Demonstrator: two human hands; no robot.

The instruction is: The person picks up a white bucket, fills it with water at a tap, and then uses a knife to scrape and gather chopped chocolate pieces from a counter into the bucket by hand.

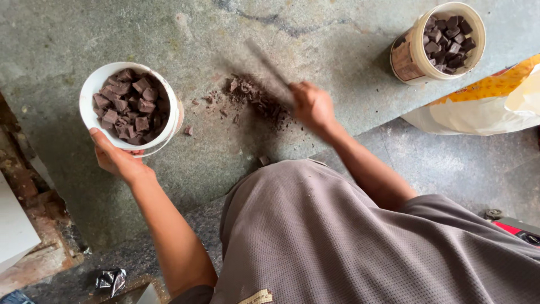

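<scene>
Gripping a white tub (90, 95) of brown chunks (132, 107) from below, the left hand (115, 157) curls shut; the right hand (312, 106) clenches a blurred knife (267, 63) over crumbs (253, 95). 1 second tub (408, 56) and a sack (484, 107) sit right.

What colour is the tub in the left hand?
White tub, seen in the head view.

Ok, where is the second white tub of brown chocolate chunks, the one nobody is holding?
In the head view, the unheld white tub of chocolate chunks stands at the top right of the grey stone counter, just above the yellow and white bag, beyond the right hand.
</scene>
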